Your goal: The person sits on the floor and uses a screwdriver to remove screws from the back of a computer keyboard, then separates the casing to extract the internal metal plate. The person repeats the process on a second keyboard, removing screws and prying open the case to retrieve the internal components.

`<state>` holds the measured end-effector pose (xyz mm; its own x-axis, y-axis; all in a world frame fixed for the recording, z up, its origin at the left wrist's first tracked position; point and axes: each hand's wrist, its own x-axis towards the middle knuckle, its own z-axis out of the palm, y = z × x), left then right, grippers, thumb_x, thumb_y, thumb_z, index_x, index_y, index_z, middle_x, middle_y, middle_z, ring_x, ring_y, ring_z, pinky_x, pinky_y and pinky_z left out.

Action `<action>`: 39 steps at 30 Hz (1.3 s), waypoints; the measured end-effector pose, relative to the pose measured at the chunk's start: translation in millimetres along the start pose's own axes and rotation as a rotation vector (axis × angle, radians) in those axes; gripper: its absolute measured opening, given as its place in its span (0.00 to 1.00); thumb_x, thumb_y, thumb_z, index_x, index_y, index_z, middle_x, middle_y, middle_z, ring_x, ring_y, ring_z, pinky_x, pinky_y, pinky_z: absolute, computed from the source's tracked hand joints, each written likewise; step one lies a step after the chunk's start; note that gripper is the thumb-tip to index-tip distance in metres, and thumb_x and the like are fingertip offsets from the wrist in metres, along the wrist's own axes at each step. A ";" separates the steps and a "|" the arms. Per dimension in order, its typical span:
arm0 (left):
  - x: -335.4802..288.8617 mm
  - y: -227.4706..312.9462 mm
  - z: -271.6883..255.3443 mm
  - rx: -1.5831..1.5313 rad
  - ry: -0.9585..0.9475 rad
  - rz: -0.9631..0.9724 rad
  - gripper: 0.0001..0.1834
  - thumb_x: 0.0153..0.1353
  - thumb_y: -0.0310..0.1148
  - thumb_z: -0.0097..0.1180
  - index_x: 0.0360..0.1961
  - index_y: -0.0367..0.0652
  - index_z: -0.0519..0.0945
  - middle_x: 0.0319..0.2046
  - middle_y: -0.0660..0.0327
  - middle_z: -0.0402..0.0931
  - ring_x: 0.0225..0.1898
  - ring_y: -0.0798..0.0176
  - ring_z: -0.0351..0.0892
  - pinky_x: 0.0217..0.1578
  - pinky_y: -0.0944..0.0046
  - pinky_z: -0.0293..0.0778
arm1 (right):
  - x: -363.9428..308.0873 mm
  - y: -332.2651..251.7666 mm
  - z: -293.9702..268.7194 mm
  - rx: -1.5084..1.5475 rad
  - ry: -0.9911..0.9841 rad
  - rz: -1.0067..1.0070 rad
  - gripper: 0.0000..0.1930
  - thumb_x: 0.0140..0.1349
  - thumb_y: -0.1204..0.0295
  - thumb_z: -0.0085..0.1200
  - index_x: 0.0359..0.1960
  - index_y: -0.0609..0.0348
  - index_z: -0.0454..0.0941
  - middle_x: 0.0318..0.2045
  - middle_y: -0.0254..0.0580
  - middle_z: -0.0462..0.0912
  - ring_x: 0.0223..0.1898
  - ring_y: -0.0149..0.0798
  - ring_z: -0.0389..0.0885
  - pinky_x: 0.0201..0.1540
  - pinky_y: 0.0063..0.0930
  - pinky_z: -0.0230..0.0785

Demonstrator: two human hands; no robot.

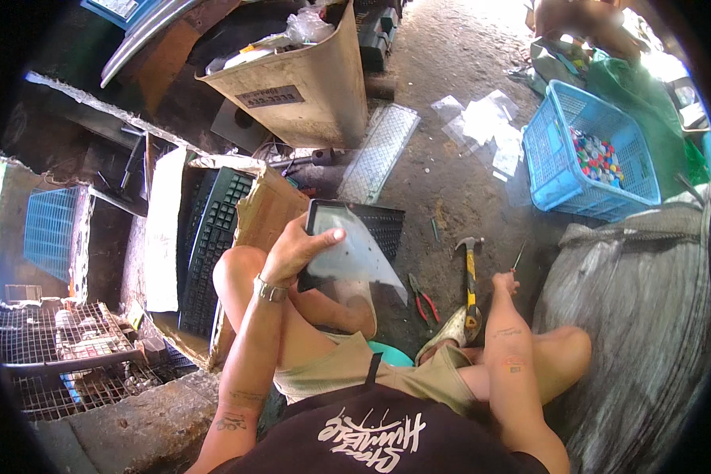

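My left hand (299, 246) grips the left edge of a flat, black-framed panel (354, 251), thumb on its pale, glossy face. The panel is tilted over my lower leg. A black keyboard (389, 226) shows behind it; I cannot tell whether the two are joined. Out to the right, my right hand (505, 283) is closed around a thin screwdriver (519, 257) with a red handle, its shaft pointing away from me. Between my hands, a hammer (471, 276) with a yellow and black handle lies near my shoe, and red-handled pliers (425, 303) rest to its left.
A cardboard box (270, 197) with dark keyboards (213, 237) stands left, near a wire cage (63, 355). Ahead are a large beige bin (300, 99) and a pale keyboard (381, 150). A blue crate (592, 197) holds colourful caps; a grey sack (624, 316) lies right. Another person (581, 20) is far right.
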<state>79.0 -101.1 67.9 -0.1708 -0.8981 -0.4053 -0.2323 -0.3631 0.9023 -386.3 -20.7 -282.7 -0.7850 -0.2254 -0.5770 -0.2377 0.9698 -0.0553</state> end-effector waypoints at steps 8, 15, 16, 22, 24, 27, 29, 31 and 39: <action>7.2 8.0 8.3 0.045 0.140 -0.127 0.41 0.71 0.66 0.42 0.56 0.33 0.80 0.50 0.55 0.81 0.51 0.62 0.76 0.59 0.64 0.65 | -13.1 2.6 2.3 0.385 0.105 0.020 0.13 0.68 0.64 0.53 0.48 0.57 0.69 0.35 0.52 0.81 0.33 0.52 0.84 0.35 0.46 0.78; 34.8 13.4 -3.6 0.038 0.083 0.040 0.35 0.74 0.58 0.44 0.56 0.32 0.79 0.48 0.55 0.82 0.51 0.65 0.76 0.57 0.65 0.68 | -179.1 -114.9 -83.8 1.214 -0.564 -0.522 0.22 0.65 0.70 0.54 0.61 0.56 0.76 0.37 0.41 0.82 0.22 0.33 0.81 0.20 0.27 0.72; 40.7 10.5 -4.5 0.060 0.108 0.059 0.34 0.74 0.58 0.46 0.55 0.32 0.80 0.47 0.55 0.83 0.49 0.65 0.77 0.56 0.65 0.69 | -213.3 -123.1 -105.0 1.126 -0.596 -0.705 0.23 0.67 0.64 0.51 0.63 0.56 0.75 0.37 0.39 0.81 0.21 0.30 0.79 0.22 0.23 0.71; 42.7 -4.8 -14.6 0.228 0.032 0.190 0.19 0.58 0.28 0.64 0.50 0.35 0.80 0.39 0.57 0.85 0.42 0.66 0.81 0.48 0.62 0.76 | -354.8 -113.1 -193.2 0.713 -0.634 -1.333 0.16 0.70 0.70 0.50 0.57 0.60 0.79 0.40 0.38 0.85 0.33 0.24 0.80 0.37 0.21 0.74; 37.6 -3.7 -16.9 0.208 -0.017 0.197 0.19 0.57 0.26 0.64 0.51 0.36 0.79 0.40 0.58 0.85 0.42 0.66 0.81 0.47 0.63 0.76 | -367.8 -100.5 -202.4 0.650 -0.589 -1.416 0.15 0.70 0.70 0.55 0.56 0.61 0.79 0.43 0.38 0.86 0.40 0.25 0.81 0.45 0.22 0.74; 31.8 1.0 -14.8 0.279 -0.015 0.210 0.18 0.58 0.26 0.65 0.50 0.35 0.80 0.39 0.60 0.85 0.40 0.68 0.80 0.46 0.64 0.76 | -371.5 -86.1 -201.0 0.645 -0.614 -1.370 0.15 0.70 0.70 0.58 0.55 0.62 0.79 0.45 0.38 0.86 0.44 0.27 0.81 0.50 0.23 0.72; 28.9 4.7 -11.9 0.235 0.027 0.176 0.16 0.60 0.27 0.65 0.49 0.36 0.80 0.38 0.61 0.84 0.39 0.69 0.80 0.44 0.65 0.75 | -374.0 -78.5 -193.6 0.787 -0.613 -1.281 0.15 0.70 0.69 0.57 0.55 0.63 0.79 0.45 0.38 0.86 0.45 0.27 0.81 0.50 0.23 0.72; 26.1 7.6 -9.9 0.191 0.060 0.125 0.13 0.63 0.29 0.63 0.48 0.36 0.82 0.37 0.62 0.85 0.36 0.71 0.79 0.40 0.68 0.76 | -377.9 -71.5 -184.9 0.875 -0.597 -1.183 0.16 0.70 0.68 0.57 0.55 0.64 0.79 0.45 0.39 0.87 0.45 0.27 0.82 0.49 0.22 0.72; 26.6 7.8 -9.7 0.161 0.184 0.133 0.14 0.65 0.38 0.66 0.41 0.35 0.84 0.31 0.66 0.83 0.32 0.75 0.76 0.35 0.70 0.74 | -378.3 -71.8 -162.7 0.921 -0.638 -1.171 0.15 0.71 0.71 0.56 0.54 0.65 0.79 0.44 0.45 0.87 0.43 0.29 0.84 0.47 0.25 0.77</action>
<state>82.0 -130.2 65.6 -0.0366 -0.9705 -0.2384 -0.3713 -0.2083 0.9048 -165.3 -20.4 72.2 -0.0212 -0.9963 -0.0830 0.0870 0.0809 -0.9929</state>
